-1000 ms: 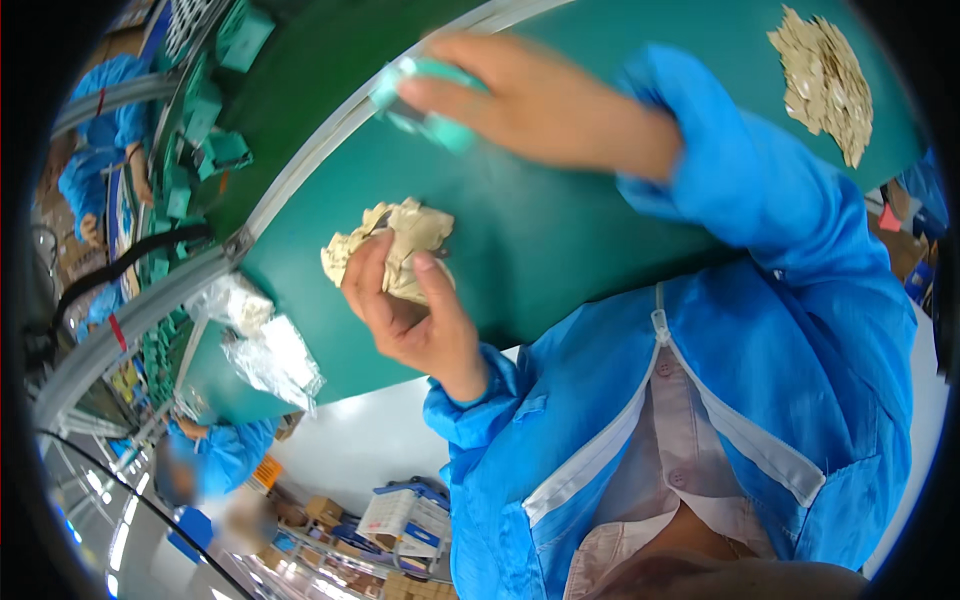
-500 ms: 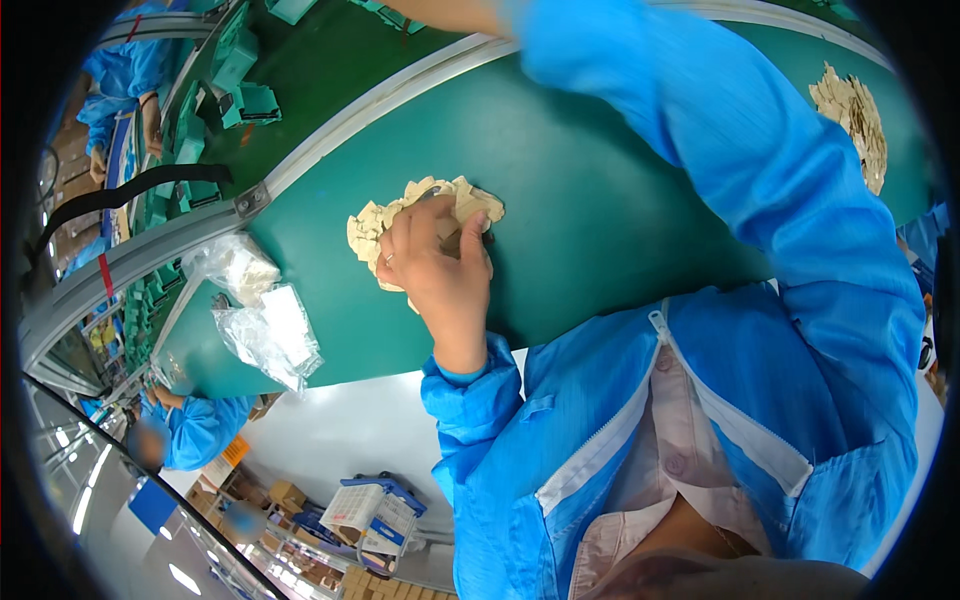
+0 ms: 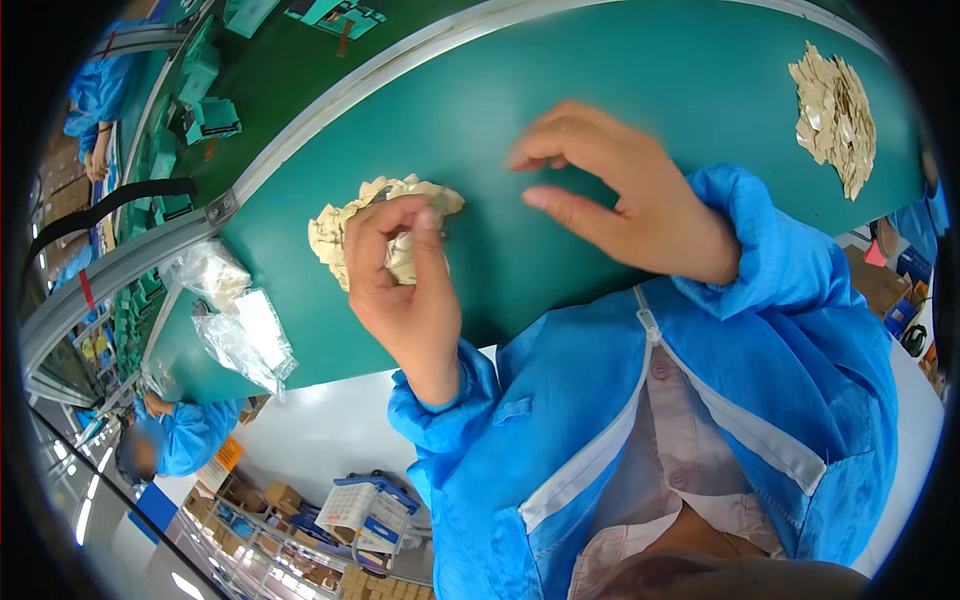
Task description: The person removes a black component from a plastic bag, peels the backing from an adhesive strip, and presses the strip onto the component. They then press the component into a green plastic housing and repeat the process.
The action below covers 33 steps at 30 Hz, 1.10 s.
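Note:
Over a heap of cream-coloured, flat paper-like pieces (image 3: 333,235) on the green work surface, my left hand (image 3: 405,290) has its thumb and forefinger pinched together. Whatever is between those fingertips, if anything, I cannot make out. A small greyish spot shows among the pieces beside the fingers. To the right, my right hand (image 3: 625,195) hovers above the bare green top, slightly blurred. Its thumb and fingers are apart, with nothing visible between them. A second heap of similar cream pieces (image 3: 835,120) lies at the far right, away from both hands.
Clear plastic bags (image 3: 240,325) with pale contents lie left of the near heap. A metal rail (image 3: 330,110) borders the table; beyond it green bins (image 3: 212,118) stand on a darker green surface. Co-workers in blue sit at the left, one nearby (image 3: 195,435). A white crate (image 3: 350,510) stands below.
My right hand has come back from beyond the far rail to above the table, its fingers apart. My left hand has lifted slightly and drawn thumb and forefinger together. The whole view has shifted somewhat.

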Each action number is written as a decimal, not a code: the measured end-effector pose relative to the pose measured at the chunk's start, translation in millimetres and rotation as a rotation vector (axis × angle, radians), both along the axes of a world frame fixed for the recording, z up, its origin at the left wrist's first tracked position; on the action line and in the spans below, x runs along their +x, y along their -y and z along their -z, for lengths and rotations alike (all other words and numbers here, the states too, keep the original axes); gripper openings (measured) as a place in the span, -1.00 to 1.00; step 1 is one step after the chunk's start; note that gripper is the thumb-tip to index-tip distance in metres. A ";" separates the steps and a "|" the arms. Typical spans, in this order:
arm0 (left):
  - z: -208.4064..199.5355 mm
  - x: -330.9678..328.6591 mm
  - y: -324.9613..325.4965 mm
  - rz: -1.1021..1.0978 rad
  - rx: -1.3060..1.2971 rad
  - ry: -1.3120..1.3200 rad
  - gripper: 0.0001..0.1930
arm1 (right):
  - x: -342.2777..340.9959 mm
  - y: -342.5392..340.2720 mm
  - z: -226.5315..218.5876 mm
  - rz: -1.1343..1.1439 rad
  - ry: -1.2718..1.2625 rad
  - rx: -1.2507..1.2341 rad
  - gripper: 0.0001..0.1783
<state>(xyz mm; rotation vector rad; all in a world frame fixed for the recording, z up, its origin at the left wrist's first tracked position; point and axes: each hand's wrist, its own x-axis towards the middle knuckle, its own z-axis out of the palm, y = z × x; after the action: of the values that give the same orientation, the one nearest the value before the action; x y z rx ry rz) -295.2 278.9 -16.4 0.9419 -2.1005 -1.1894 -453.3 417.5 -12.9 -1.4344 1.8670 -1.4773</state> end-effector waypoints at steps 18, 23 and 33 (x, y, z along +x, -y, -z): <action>8.7 -29.3 -53.0 0.302 0.739 -0.184 -0.85 | -4.2 -43.4 9.6 0.174 -0.379 -0.032 -0.81; -1.7 -34.3 -52.9 0.365 0.269 -0.027 -0.84 | -1.3 -45.1 8.3 0.186 -0.565 0.057 -0.85; -0.2 -32.6 -52.5 0.430 0.267 0.058 -0.86 | -2.0 -43.8 13.9 0.172 -0.387 0.138 -0.89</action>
<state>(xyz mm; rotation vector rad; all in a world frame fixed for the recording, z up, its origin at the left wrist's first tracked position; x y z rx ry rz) -327.7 331.3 -16.2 0.6538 -2.3018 -1.7095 -455.3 461.3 -26.8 -1.6154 2.3239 -1.1725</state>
